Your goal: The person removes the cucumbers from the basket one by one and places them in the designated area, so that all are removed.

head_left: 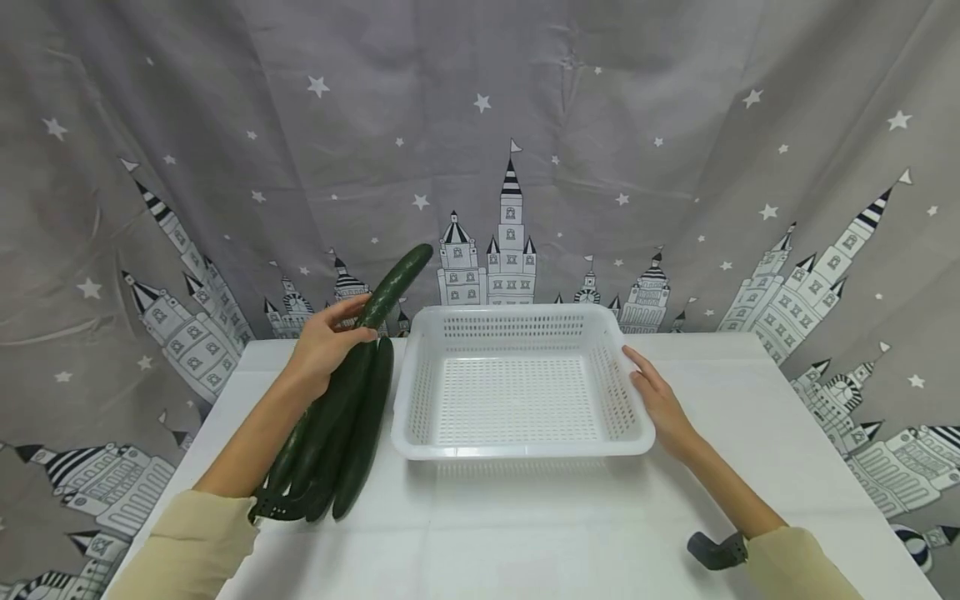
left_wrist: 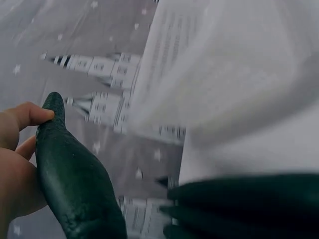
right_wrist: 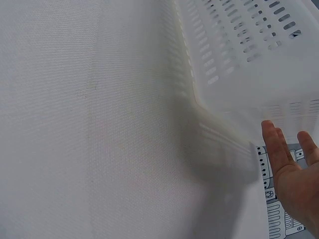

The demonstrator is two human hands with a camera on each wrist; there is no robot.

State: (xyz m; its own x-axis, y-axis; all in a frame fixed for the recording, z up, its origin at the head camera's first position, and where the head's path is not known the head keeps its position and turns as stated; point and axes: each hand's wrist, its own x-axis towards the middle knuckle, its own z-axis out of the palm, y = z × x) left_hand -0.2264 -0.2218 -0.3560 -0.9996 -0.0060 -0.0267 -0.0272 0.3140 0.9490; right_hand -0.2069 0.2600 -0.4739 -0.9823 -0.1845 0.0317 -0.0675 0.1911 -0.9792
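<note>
My left hand grips a long dark green cucumber, its far end tilted up and to the right. In the left wrist view the fingers curl on the narrow end of that cucumber. Beneath the left forearm lie several more cucumbers, side by side on the table. A white plastic basket with slotted walls stands to their right, with nothing inside. At its right wall is my right hand, fingers extended with the tips right at the rim.
A white cloth covers the table. Behind it hangs a grey curtain printed with castles and stars. Dark wrist devices sit near the sleeve cuffs.
</note>
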